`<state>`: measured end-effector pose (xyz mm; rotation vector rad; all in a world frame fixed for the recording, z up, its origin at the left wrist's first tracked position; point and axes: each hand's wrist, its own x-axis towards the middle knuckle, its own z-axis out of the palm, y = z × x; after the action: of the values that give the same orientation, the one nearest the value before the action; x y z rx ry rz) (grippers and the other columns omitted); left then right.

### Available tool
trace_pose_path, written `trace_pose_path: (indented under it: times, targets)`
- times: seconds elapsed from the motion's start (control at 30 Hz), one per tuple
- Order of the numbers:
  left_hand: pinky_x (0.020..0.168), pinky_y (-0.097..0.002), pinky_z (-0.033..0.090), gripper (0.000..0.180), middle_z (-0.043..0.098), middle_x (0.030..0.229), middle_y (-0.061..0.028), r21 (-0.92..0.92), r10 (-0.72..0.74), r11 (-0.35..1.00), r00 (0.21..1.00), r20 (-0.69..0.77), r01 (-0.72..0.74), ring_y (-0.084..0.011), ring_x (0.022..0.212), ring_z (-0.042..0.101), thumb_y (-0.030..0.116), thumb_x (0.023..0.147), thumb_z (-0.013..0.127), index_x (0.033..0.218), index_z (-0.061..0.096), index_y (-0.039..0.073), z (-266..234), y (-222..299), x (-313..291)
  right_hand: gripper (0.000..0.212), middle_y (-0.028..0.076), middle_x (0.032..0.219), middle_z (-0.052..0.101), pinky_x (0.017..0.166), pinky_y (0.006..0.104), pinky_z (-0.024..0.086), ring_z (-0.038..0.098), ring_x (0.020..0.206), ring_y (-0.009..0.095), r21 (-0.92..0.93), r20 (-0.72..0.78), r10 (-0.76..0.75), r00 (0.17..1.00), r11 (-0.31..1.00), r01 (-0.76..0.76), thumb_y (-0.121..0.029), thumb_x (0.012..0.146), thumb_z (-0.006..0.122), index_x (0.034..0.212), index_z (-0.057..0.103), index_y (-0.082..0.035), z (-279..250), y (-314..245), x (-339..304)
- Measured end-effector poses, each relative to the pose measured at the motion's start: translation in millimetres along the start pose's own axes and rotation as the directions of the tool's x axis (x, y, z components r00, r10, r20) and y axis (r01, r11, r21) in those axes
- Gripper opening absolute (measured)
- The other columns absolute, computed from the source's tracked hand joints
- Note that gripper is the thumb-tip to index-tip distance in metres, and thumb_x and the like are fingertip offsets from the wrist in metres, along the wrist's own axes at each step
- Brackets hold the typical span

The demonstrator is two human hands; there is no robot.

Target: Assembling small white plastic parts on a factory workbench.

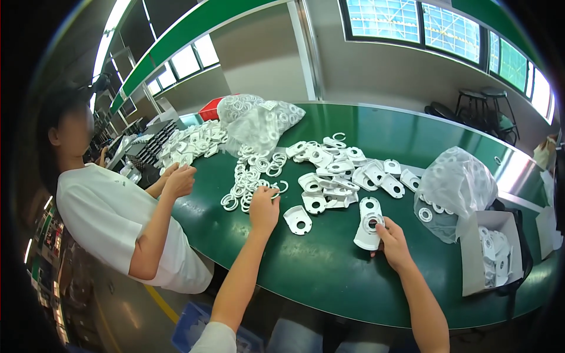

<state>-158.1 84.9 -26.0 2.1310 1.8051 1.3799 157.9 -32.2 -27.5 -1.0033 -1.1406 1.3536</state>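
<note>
Left hand: reaching over the ring pile, its grip pinching a white open ring at the pile's edge.
Right hand: grip pressed on a white plate piece, thumb on top, held above the desk.
Desk: glossy green surface, its near edge curving, light gleaming toward the right end.
On it: loose rings left of centre, a heap of holed white plates beside them.
Bags: one stuffed clear bag at the back by a red container, another at right.
Box: open, pale-walled, white parts inside.
Neighbour: a person in a white shirt, hands raised near more white parts.
Room: grey wall, bright windows, dark stools.
</note>
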Motion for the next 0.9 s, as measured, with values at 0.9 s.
trace_pose_path:
  times: [0.9]
  targets:
    - [0.043, -0.0189, 0.036, 0.01, 0.064, 0.073, -0.0039, -0.732, 0.095, 0.545, 0.838, 0.537, 0.408, -0.0065, 0.055, 0.056, 0.006, 0.087, 0.063, 0.094, 0.06, 0.0, 27.2, 115.3, 0.7, 0.044, 0.006, 0.084, 0.065, 0.054, 0.0212, 0.043, 0.052, 0.06, 0.008, 0.007, 0.116, 0.199, 0.973, 0.98, -0.201, -0.002, 0.084, 0.055, 0.126, 0.047, 0.006, -4.6, -19.3, -4.0]
